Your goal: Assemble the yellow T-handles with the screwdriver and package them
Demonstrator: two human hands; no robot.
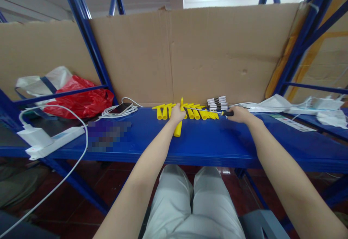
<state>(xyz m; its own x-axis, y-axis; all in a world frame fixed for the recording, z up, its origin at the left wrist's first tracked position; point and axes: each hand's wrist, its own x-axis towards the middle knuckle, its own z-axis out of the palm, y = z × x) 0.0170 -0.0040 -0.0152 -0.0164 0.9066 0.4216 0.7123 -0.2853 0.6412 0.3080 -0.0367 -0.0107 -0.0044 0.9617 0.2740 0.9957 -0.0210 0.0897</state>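
In front of the yellow row (196, 114), my left hand (177, 113) is closed around one yellow piece (177, 128), its wide end toward me. Right of the row, my right hand (238, 114) is clamped on the black handle of a thin-shafted tool (205, 110); shaft runs left toward that piece, can't tell if the tip touches. Black-and-white bundles (217, 103) sit behind the row's right end. Left of the row: coiled white cable (119, 112), then red bag (81, 97). Cardboard (212, 54) behind.
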